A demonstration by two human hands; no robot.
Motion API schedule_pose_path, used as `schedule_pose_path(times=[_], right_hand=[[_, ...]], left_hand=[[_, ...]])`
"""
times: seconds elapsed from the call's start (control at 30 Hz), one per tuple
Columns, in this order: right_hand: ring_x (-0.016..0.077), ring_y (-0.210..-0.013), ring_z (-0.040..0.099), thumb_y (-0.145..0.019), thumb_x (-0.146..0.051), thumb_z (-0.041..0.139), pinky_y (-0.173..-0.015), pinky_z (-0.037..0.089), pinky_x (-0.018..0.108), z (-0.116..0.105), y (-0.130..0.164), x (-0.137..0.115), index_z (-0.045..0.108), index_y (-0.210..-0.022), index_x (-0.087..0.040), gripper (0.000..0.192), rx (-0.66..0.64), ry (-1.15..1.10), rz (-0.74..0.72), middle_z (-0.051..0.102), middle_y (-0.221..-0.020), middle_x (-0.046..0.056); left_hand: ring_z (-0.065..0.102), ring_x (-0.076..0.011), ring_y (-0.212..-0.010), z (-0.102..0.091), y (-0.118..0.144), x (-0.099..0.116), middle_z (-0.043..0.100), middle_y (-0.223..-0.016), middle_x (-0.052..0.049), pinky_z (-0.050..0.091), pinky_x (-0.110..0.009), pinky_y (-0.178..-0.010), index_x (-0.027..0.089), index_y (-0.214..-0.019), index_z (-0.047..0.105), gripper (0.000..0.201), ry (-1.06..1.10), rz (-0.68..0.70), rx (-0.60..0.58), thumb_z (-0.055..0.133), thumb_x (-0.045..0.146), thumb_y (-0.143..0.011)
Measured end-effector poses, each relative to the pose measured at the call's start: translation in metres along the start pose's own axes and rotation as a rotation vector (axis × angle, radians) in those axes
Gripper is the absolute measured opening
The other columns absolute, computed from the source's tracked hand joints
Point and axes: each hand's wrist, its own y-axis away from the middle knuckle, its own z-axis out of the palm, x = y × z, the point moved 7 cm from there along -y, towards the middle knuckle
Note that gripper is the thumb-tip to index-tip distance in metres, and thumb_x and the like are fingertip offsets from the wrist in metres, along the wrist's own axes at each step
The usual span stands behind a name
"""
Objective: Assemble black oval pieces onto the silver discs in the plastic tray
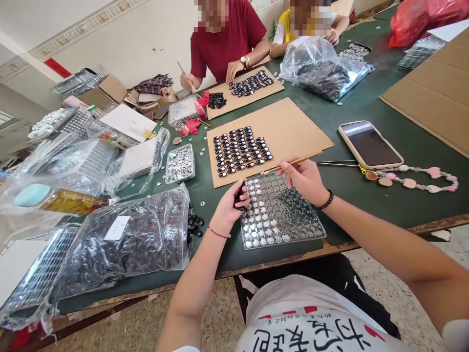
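Note:
My left hand [230,203] is closed around several small glossy black pieces [241,195], above the left edge of a clear tray [320,230]. Round silvery-white discs [256,230] fill the left part of the tray's round pockets. In my right hand [302,177], pinched between thumb and fingers, is a thin wooden stick [308,157], brush-like, its pale tip pointing left over the tray's far edge. Beyond it lies a cardboard sheet [293,122] with rows of black pieces bearing white discs [240,151].
A phone [370,144] with a beaded strap lies right. To the left are a small box of discs [180,164], a bag of black pieces [128,239] and a bottle [73,200]. Two people sit opposite, one in a red shirt [230,44] beside another cardboard sheet [216,113].

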Motion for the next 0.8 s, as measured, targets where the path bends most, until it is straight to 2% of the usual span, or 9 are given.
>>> schedule_pose_path(times=[0.1, 0.2, 0.3, 0.4, 0.5, 0.67, 0.8], right_hand=[[0.0048, -0.035, 0.042, -0.081, -0.039, 0.052, -0.034, 0.033, 0.019, 0.003, 0.004, -0.002, 0.053, -0.081, -0.016, 0.023, -0.017, -0.004, -0.005, 0.059, -0.063, 0.0], [0.0051, -0.036, 0.042, -0.082, -0.037, 0.05, -0.036, 0.034, 0.02, 0.004, 0.008, -0.005, 0.054, -0.083, -0.015, 0.022, -0.039, 0.025, -0.028, 0.059, -0.064, 0.001], [0.006, -0.04, 0.045, -0.083, -0.034, 0.049, -0.04, 0.035, 0.02, 0.007, 0.011, -0.012, 0.055, -0.083, -0.015, 0.019, -0.072, 0.13, -0.114, 0.059, -0.065, 0.001], [0.0068, -0.045, 0.045, -0.085, -0.029, 0.047, -0.045, 0.035, 0.02, 0.013, 0.015, -0.019, 0.056, -0.08, -0.016, 0.016, -0.139, 0.269, -0.233, 0.058, -0.066, 0.001], [0.0086, -0.052, 0.047, -0.085, -0.024, 0.045, -0.05, 0.036, 0.022, 0.02, 0.018, -0.022, 0.055, -0.08, -0.016, 0.015, -0.206, 0.38, -0.315, 0.057, -0.068, 0.002], [0.011, -0.06, 0.051, -0.086, -0.022, 0.042, -0.056, 0.038, 0.023, 0.03, 0.024, -0.02, 0.055, -0.084, -0.016, 0.014, -0.311, 0.483, -0.394, 0.058, -0.073, 0.003], [0.0123, -0.064, 0.052, -0.086, -0.023, 0.041, -0.058, 0.038, 0.023, 0.035, 0.025, -0.02, 0.055, -0.084, -0.016, 0.016, -0.344, 0.568, -0.434, 0.059, -0.074, 0.003]], left_hand=[[0.038, -0.0007, -0.04, 0.006, 0.001, -0.001, 0.048, -0.057, 0.003, 0.019, -0.008, -0.03, 0.014, -0.084, 0.056, 0.018, -0.24, 0.103, -0.025, 0.062, 0.024, -0.07], [0.038, -0.0018, -0.038, 0.007, 0.002, 0.002, 0.052, -0.054, 0.002, 0.017, -0.01, -0.031, 0.015, -0.085, 0.058, 0.025, -0.582, 0.225, 0.048, 0.065, 0.031, -0.066], [0.041, -0.0027, -0.04, 0.009, 0.003, 0.004, 0.056, -0.056, 0.001, 0.024, -0.012, -0.034, 0.015, -0.085, 0.06, 0.028, -0.808, 0.31, 0.106, 0.063, 0.035, -0.066], [0.045, -0.0051, -0.047, 0.012, 0.004, 0.005, 0.058, -0.063, -0.001, 0.033, -0.015, -0.04, 0.016, -0.086, 0.06, 0.029, -0.949, 0.38, 0.104, 0.064, 0.035, -0.065], [0.045, -0.0065, -0.049, 0.011, 0.003, 0.006, 0.058, -0.065, -0.001, 0.037, -0.018, -0.042, 0.015, -0.091, 0.061, 0.035, -1.059, 0.42, 0.133, 0.067, 0.034, -0.061], [0.044, -0.0067, -0.048, 0.014, 0.002, 0.006, 0.058, -0.064, 0.0, 0.037, -0.019, -0.046, 0.019, -0.096, 0.064, 0.033, -1.222, 0.468, 0.101, 0.064, 0.033, -0.066], [0.051, -0.0097, -0.057, 0.018, 0.005, 0.008, 0.063, -0.074, -0.001, 0.042, -0.022, -0.055, 0.02, -0.096, 0.064, 0.031, -1.29, 0.531, 0.092, 0.062, 0.033, -0.068]])
